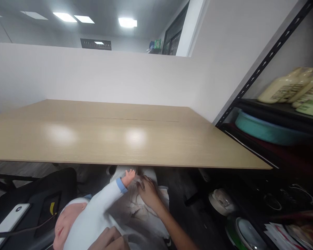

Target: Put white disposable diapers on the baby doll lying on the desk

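Note:
A baby doll [88,217] in a white suit with blue cuffs lies on my lap below the table edge, head toward the lower left, one arm raised. My left hand [111,240] rests closed on the doll's body at the bottom edge, gripping the white suit. My right hand [147,191] reaches forward, fingers curled into white cloth [139,208] near the doll's raised hand [129,175]. Its fingertips are partly buried in the fabric.
A light wooden table [120,139] spans the view above my lap. A black metal shelf [263,62] at the right holds bottles [292,86], a teal basin [263,130] and plates [247,232]. A black chair [49,194] with a white phone [9,217] is at left.

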`<state>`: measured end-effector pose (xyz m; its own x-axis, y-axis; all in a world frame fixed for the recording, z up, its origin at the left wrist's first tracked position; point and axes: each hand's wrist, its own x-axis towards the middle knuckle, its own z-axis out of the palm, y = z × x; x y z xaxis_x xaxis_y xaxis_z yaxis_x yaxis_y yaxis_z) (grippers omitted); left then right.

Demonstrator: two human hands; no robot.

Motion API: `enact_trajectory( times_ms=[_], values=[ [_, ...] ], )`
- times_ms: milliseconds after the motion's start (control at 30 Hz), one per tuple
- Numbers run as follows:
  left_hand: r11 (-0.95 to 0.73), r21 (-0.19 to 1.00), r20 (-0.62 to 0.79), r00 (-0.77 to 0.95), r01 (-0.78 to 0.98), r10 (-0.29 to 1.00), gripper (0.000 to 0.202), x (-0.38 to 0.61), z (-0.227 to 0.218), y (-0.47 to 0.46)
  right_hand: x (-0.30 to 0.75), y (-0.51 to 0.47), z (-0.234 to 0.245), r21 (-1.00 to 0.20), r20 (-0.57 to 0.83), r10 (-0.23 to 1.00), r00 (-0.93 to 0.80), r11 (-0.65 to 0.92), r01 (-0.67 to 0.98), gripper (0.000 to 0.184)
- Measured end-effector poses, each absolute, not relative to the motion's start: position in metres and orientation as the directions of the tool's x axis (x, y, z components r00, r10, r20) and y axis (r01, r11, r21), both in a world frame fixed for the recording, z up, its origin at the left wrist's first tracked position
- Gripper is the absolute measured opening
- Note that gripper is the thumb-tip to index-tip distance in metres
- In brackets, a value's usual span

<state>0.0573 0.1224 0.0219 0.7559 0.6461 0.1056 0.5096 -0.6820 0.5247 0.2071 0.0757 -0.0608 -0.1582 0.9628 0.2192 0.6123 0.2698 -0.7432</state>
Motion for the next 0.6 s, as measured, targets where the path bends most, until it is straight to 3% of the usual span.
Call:
enact_trajectory(
  times_ms=[133, 400, 600],
  values=[
    [-0.657, 0.532, 0.097, 0.732, 0.534, 0.674, 0.028, 0.044, 0.021, 0.129, 0.194, 0.107, -0.071, -0.708, 0.250, 0.963, -0.099, 0.251, 0.660, 0.053],
    [-0.667, 0.527, 0.152, 0.714, 0.527, 0.683, 0.029, 0.034, 0.021, 0.128, 0.168, 0.131, -0.068, -0.650, 0.198, 0.973, -0.115, 0.218, 0.728, 0.038],
    [-0.683, 0.518, 0.220, 0.692, 0.515, 0.688, 0.031, 0.031, 0.013, 0.133, 0.168, 0.081, -0.045, -0.634, 0.128, 0.985, -0.112, 0.168, 0.755, 0.057]
  ],
)
